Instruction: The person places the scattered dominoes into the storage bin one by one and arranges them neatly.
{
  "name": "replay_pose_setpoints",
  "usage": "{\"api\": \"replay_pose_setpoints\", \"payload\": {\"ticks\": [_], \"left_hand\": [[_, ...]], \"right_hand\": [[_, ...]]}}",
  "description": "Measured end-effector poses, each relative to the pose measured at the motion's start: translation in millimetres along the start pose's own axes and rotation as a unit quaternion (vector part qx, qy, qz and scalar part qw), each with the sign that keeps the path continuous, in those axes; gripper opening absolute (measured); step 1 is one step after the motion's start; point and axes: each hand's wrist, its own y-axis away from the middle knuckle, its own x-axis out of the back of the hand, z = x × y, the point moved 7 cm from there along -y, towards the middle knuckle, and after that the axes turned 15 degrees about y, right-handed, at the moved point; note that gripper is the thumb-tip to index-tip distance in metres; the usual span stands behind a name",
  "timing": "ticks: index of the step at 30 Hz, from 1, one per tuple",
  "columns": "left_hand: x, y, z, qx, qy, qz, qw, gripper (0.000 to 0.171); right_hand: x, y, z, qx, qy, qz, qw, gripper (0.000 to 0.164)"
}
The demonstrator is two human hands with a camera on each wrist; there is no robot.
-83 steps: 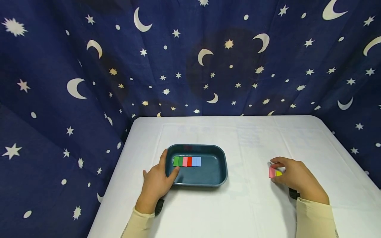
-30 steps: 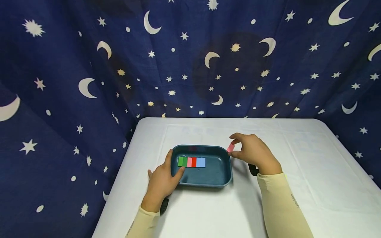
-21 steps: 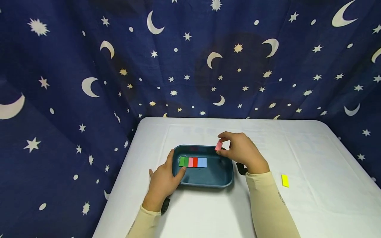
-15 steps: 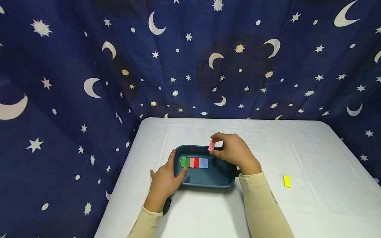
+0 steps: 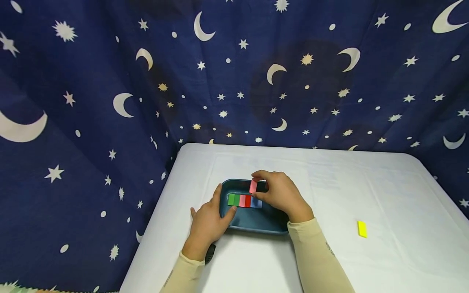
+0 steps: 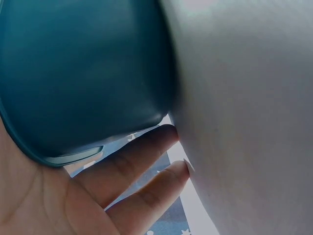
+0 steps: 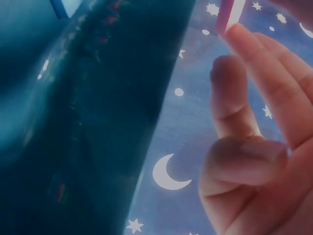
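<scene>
My right hand (image 5: 281,194) pinches a pink block (image 5: 253,186) between thumb and fingertips, above the back part of the dark teal tray (image 5: 256,228). The right wrist view catches only one end of this block (image 7: 230,13) at its top edge. Inside the tray a row of blocks lies side by side: green blocks (image 5: 233,200), a pink one, a red one (image 5: 248,201) and blue ones (image 5: 257,203), partly behind my right hand. My left hand (image 5: 208,224) rests at the tray's left end, thumb over the rim. Two of its fingers (image 6: 146,196) extend outside the tray wall.
A yellow block (image 5: 362,229) lies alone on the white-covered table (image 5: 329,187), right of my right forearm. Dark blue curtains (image 5: 238,81) with moons and stars hang behind and beside the table.
My right hand lifted the pink block from beside the yellow one and carried it left to above the row in the tray. The yellow block stayed on the table. My left hand kept its place.
</scene>
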Motion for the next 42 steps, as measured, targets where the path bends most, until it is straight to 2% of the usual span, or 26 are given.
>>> {"api": "replay_pose_setpoints", "payload": {"ticks": [10,18,23,32,42], "left_hand": [[-0.6,-2.4,1.3,-0.003,0.0,0.002,1.0,0.091],[-1.2,-2.1,-0.5,0.001,0.0,-0.003,1.0,0.091],[-1.2,-2.4,-1.0,-0.002,0.001,-0.001,1.0,0.091],[-1.2,-2.5,-1.7,0.0,0.004,-0.001,1.0,0.091],[-0.4,-2.5,-2.0,-0.007,0.006,0.005,0.9999,0.09]], "right_hand": [[-5,-1,4,0.001,-0.019,-0.017,1.0,0.054],[-23,2,7,-0.009,-0.034,-0.111,0.993,0.058],[-28,5,11,-0.031,-0.017,-0.146,0.989,0.058],[-34,7,15,-0.043,-0.004,-0.183,0.982,0.057],[-36,9,18,-0.055,0.006,-0.185,0.981,0.055]]}}
